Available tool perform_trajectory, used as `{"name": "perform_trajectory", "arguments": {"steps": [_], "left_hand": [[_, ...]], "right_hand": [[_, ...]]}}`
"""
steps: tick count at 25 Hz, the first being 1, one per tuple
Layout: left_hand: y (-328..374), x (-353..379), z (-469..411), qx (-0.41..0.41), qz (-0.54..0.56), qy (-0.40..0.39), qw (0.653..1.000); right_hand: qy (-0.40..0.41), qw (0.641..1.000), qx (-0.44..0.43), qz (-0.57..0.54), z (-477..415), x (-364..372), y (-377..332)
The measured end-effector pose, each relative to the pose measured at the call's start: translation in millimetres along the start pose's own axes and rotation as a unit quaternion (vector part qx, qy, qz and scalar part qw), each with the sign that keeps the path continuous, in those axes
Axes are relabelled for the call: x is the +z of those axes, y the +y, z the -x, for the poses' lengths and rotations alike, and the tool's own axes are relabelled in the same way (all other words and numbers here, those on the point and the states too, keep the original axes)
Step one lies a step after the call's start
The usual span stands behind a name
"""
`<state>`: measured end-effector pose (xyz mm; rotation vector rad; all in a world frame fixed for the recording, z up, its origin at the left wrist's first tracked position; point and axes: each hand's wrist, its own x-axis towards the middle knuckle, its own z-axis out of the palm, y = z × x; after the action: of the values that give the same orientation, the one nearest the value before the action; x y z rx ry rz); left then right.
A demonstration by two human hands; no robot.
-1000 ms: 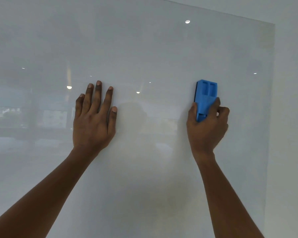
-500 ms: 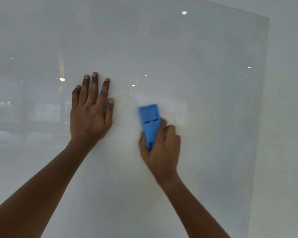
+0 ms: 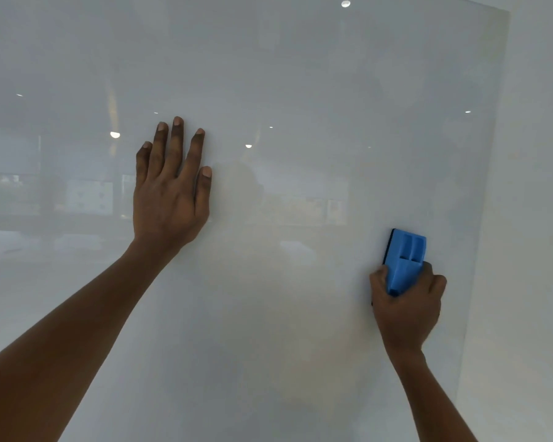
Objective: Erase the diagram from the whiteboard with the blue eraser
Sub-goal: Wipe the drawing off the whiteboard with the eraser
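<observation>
A glossy whiteboard [image 3: 300, 74] fills the view, and no drawn lines show on it. My right hand [image 3: 407, 306] is closed around the lower end of the blue eraser [image 3: 404, 258], which stands upright and is pressed against the board at the lower right, near the board's right edge. The eraser's dark felt side faces the board. My left hand [image 3: 170, 189] lies flat on the board left of centre, fingers spread and pointing up, holding nothing.
The whiteboard's right edge [image 3: 492, 186] meets a pale wall [image 3: 537, 218]. Reflections of ceiling lights and a room show in the board's surface.
My right hand has swept the eraser from the middle of the board, beside my left hand, out to the lower right. A second ago it was higher at the right. My left hand stayed put.
</observation>
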<state>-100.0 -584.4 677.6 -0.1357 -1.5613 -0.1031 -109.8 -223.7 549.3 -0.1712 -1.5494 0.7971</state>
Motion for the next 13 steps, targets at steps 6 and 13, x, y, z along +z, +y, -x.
{"name": "perform_trajectory", "arguments": {"steps": [6,13], "left_hand": [[-24,-22,56,0.017,-0.002,-0.004,1.0],[-42,-12,112,-0.002,-0.049,-0.028,0.998]], "right_hand": [[-0.005,1.0,0.018,-0.001,4,1,3],[0.026,0.999,0.043,0.004,25,15,3]]}}
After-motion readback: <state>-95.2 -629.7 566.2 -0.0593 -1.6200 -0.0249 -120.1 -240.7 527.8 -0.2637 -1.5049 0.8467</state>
